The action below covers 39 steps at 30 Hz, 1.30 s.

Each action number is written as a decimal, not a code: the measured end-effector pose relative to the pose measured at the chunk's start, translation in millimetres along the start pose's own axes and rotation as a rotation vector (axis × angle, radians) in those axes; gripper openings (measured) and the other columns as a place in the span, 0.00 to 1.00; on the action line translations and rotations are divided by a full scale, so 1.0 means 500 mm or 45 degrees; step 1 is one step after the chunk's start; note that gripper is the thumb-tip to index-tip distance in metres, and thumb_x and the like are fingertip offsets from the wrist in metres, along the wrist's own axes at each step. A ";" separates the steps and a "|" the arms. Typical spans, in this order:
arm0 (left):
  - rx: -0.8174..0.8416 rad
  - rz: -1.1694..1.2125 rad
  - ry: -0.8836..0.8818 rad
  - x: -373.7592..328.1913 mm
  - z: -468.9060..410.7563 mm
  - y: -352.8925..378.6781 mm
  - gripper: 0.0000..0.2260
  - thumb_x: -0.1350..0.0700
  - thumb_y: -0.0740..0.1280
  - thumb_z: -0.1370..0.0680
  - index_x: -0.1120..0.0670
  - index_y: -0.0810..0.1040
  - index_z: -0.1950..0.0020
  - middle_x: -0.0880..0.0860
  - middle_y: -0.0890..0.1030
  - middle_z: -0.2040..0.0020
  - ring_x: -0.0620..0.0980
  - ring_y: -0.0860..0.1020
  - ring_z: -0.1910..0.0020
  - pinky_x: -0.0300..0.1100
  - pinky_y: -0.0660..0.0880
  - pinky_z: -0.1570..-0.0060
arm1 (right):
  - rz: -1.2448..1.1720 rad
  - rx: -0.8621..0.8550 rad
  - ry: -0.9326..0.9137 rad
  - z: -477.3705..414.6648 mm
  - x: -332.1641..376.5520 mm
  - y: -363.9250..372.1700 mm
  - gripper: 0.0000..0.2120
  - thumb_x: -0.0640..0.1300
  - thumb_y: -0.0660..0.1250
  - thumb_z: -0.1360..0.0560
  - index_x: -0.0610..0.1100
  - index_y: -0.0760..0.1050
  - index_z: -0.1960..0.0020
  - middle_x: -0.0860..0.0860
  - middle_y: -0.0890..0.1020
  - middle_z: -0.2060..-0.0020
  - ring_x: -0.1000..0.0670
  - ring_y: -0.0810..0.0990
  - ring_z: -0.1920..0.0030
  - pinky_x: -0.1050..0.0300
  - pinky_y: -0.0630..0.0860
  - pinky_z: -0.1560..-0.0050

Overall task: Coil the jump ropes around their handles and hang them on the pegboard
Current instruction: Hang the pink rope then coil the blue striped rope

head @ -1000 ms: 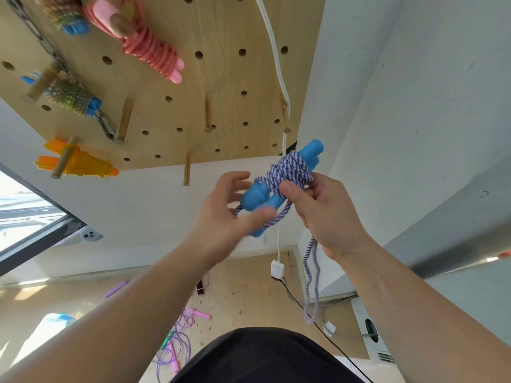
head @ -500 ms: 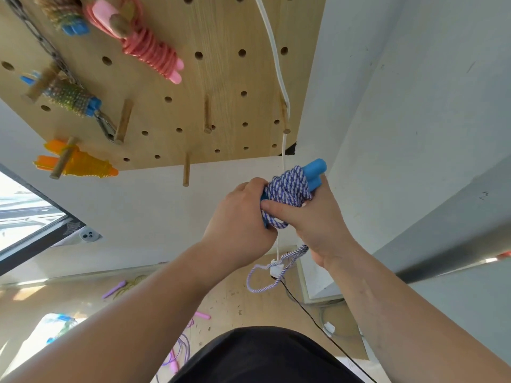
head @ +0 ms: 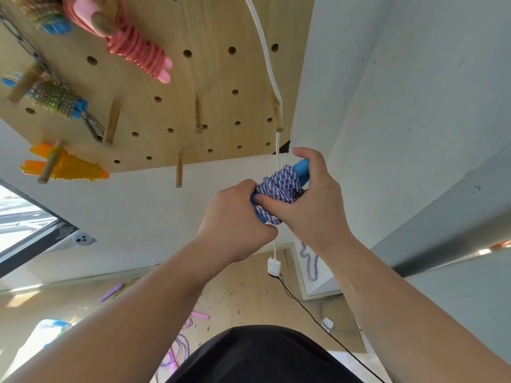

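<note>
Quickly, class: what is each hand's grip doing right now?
Left hand: closed, grips the lower end of the blue handles.
Right hand: closed, holds the coiled jump rope, thumb pressing the coil.

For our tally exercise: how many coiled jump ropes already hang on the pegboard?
4: pink rope top centre; beaded rope mid-left; orange rope lower left; second beaded rope top-left, cut off. More may hang out of frame.
</note>
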<state>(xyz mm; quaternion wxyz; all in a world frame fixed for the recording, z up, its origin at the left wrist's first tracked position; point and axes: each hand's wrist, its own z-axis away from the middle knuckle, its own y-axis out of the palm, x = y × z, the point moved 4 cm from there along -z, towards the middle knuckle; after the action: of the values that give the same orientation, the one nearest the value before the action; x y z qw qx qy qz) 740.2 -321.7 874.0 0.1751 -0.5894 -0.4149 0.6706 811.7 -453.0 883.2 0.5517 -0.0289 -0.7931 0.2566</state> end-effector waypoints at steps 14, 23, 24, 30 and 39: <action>-0.043 -0.045 0.105 0.000 -0.001 0.009 0.17 0.57 0.72 0.31 0.50 0.74 0.44 0.48 0.77 0.53 0.49 0.74 0.56 0.40 0.67 0.59 | -0.082 -0.169 0.018 0.003 -0.026 -0.007 0.30 0.50 0.79 0.29 0.46 0.70 0.33 0.58 0.78 0.59 0.55 0.81 0.63 0.66 0.77 0.61; -0.065 0.102 -0.017 0.004 -0.018 -0.025 0.15 0.61 0.73 0.35 0.51 0.74 0.53 0.47 0.78 0.59 0.48 0.76 0.62 0.40 0.71 0.66 | -0.197 0.111 0.061 0.004 -0.019 -0.005 0.34 0.57 0.71 0.25 0.51 0.62 0.24 0.60 0.79 0.53 0.53 0.81 0.60 0.65 0.79 0.56; -0.052 0.146 -0.060 0.007 -0.022 -0.032 0.15 0.62 0.74 0.35 0.50 0.75 0.53 0.47 0.78 0.60 0.47 0.76 0.65 0.40 0.72 0.67 | -0.208 0.153 0.086 0.006 -0.020 -0.006 0.34 0.55 0.67 0.22 0.51 0.57 0.20 0.61 0.79 0.52 0.54 0.80 0.59 0.71 0.76 0.55; 0.147 0.727 -0.422 0.027 -0.013 -0.034 0.17 0.69 0.72 0.33 0.52 0.81 0.50 0.57 0.81 0.57 0.52 0.75 0.69 0.43 0.76 0.72 | -0.055 0.289 0.142 0.017 -0.012 -0.021 0.12 0.57 0.59 0.18 0.53 0.77 0.53 0.52 0.79 0.72 0.58 0.73 0.73 0.64 0.67 0.66; 0.277 1.206 -0.696 0.033 0.013 0.006 0.18 0.70 0.71 0.37 0.60 0.78 0.49 0.59 0.79 0.56 0.54 0.73 0.64 0.40 0.69 0.75 | -0.324 0.474 0.188 0.046 -0.002 -0.007 0.09 0.48 0.59 0.15 0.55 0.77 0.40 0.49 0.71 0.75 0.54 0.66 0.74 0.68 0.65 0.71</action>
<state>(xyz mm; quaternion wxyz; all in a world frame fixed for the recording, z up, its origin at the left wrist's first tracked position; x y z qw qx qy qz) 730.7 -314.0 860.7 -0.1997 -0.4945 -0.0635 0.8435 792.3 -464.9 878.1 0.6320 0.1550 -0.6868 0.3240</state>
